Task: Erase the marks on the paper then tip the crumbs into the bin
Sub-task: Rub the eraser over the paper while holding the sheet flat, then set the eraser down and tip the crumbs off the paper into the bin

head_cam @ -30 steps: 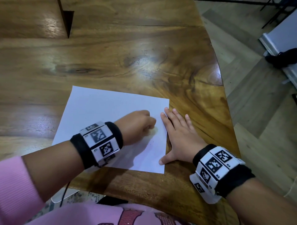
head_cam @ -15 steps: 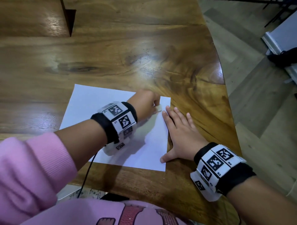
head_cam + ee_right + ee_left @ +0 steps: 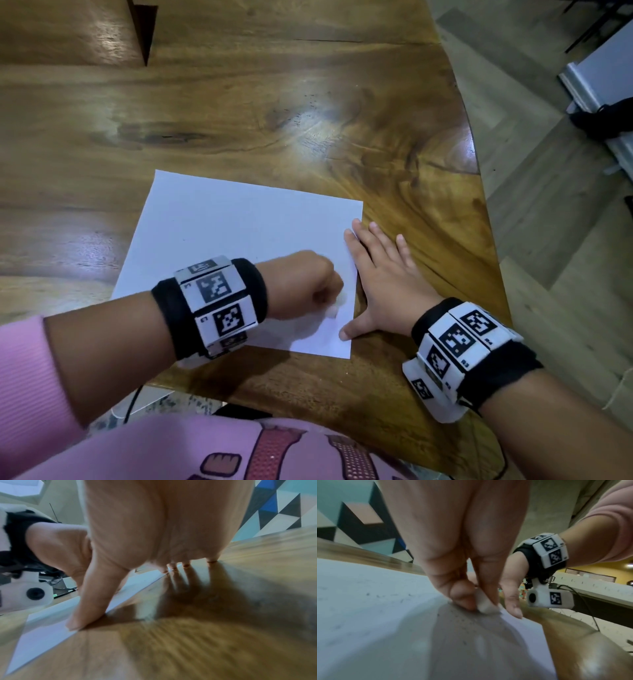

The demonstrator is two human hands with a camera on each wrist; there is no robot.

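A white sheet of paper [image 3: 219,233] lies on the wooden table [image 3: 239,113], near its front right corner. My left hand [image 3: 308,284] pinches a small white eraser [image 3: 334,310] and presses it onto the paper's right part; the left wrist view shows the eraser [image 3: 486,605] between thumb and fingers on the paper [image 3: 368,615], with dark crumbs [image 3: 464,620] scattered around it. My right hand [image 3: 380,281] lies flat with straight fingers, holding down the paper's right edge; its thumb [image 3: 89,601] rests on the paper [image 3: 42,632]. No bin is in view.
The table's curved right edge [image 3: 479,192] drops to a wood floor [image 3: 548,240]. A dark notch [image 3: 144,31] cuts into the tabletop at the far left. A white unit with a black object [image 3: 603,120] stands on the floor at far right.
My left hand pushed the eraser up toward the paper's far right corner half a second ago and has now pulled back toward me. The right hand has stayed flat on the edge.
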